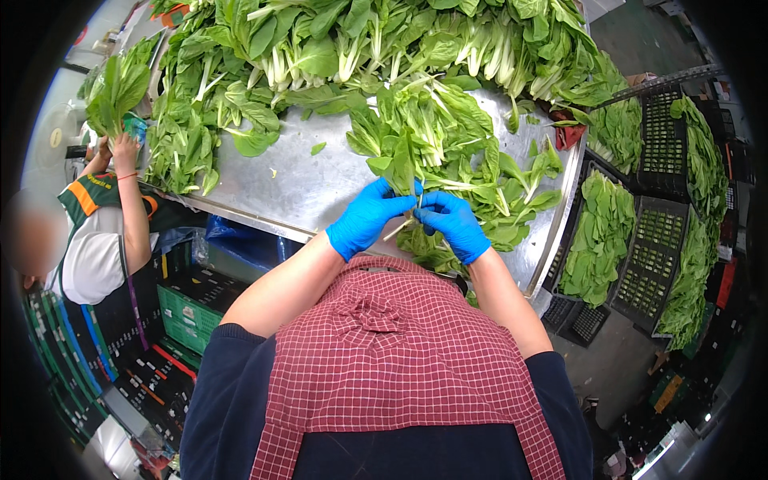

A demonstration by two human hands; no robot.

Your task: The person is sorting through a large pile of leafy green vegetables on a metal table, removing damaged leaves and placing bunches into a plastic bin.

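Observation:
Both my hands wear blue gloves and meet over the near edge of a metal table. My left hand grips a small leafy green plant near its stems, with the leaves pointing away from me. The fingers of my right hand pinch at the stem end of the same plant, close beside my left fingers. A pale stalk sticks out below my left fingers. Just beyond my hands lies a pile of leafy greens, and more loose leaves lie beside my right hand.
A large heap of leafy greens covers the table's far side. At the left, a co-worker holds up a bunch of greens. Black crates with greens stand to the right; green crates stand at lower left.

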